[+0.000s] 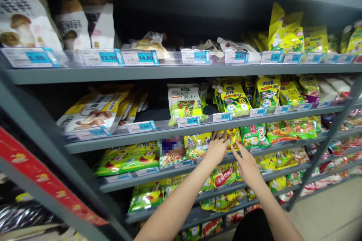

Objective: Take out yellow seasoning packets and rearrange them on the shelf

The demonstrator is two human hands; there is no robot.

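Both hands reach into the third visible shelf [166, 169], at a yellow seasoning packet [235, 135]. My left hand [217, 148] lies over the packet's left side with its fingers stretched out, and the fingertips are partly lost under the shelf above. Lower and to the right, my right hand [247, 163] holds its fingers apart, with the tips at the packet's lower front edge. Neither hand visibly grips anything. Left of my left hand stands another yellow packet [195, 145]. A green packet with a white chicken [256, 135] sits just right of my right hand.
Above, a shelf carries a white-and-green seasoning bag [185, 101], yellow pouches [234, 98] and mushroom packets [96, 111]. Price tags line the edges. Green packets [132, 158] lie at left. A grey upright post [325, 162] stands right, beside the tiled floor [328, 203].
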